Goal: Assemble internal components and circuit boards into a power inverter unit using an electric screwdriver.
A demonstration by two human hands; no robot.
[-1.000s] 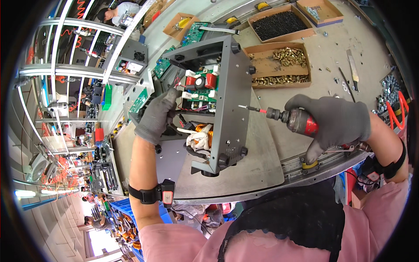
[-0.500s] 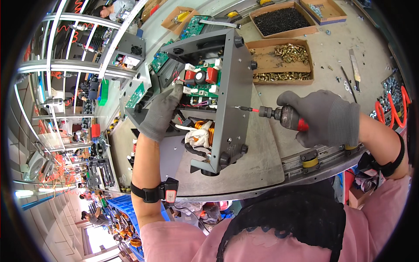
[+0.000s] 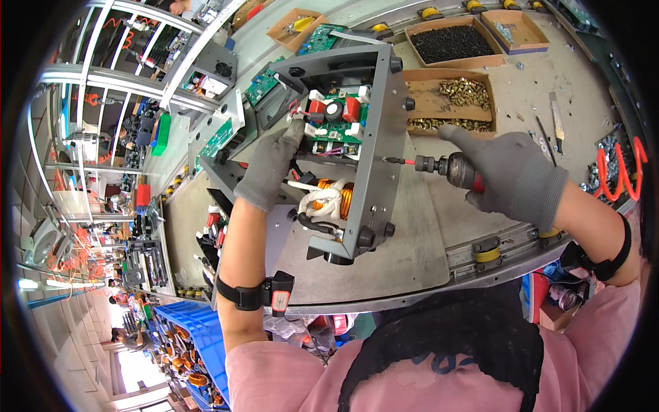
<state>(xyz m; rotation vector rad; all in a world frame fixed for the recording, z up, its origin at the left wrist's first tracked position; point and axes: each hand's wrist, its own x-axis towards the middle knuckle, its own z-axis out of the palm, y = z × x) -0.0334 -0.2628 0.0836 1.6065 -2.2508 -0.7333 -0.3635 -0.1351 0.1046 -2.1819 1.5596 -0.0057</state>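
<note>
A grey metal equipment case [image 3: 384, 137] stands tilted on the bench in front of me, its open side showing a green circuit board [image 3: 335, 130] with red and black parts. Below the board is a copper coil [image 3: 336, 199] wrapped with white cable. My left hand [image 3: 271, 165], in a grey glove, reaches into the case with its fingers closed at the board's left edge; the fingertips are partly hidden. In my gloved right hand [image 3: 511, 172] is a power screwdriver [image 3: 458, 170], held level, index finger stretched along it. Its bit meets the case's side panel.
Behind the case stand cardboard trays of brass-coloured screws [image 3: 463, 94], black screws [image 3: 449, 44] and silver screws [image 3: 504, 31]. A flat blade [image 3: 557, 123] lies at the right, near a red coiled hose [image 3: 618, 172]. A blue crate [image 3: 199, 329] of coils is at lower left.
The case and my left hand sit farther right in the view. The screwdriver's bit is closer to the side panel than before.
</note>
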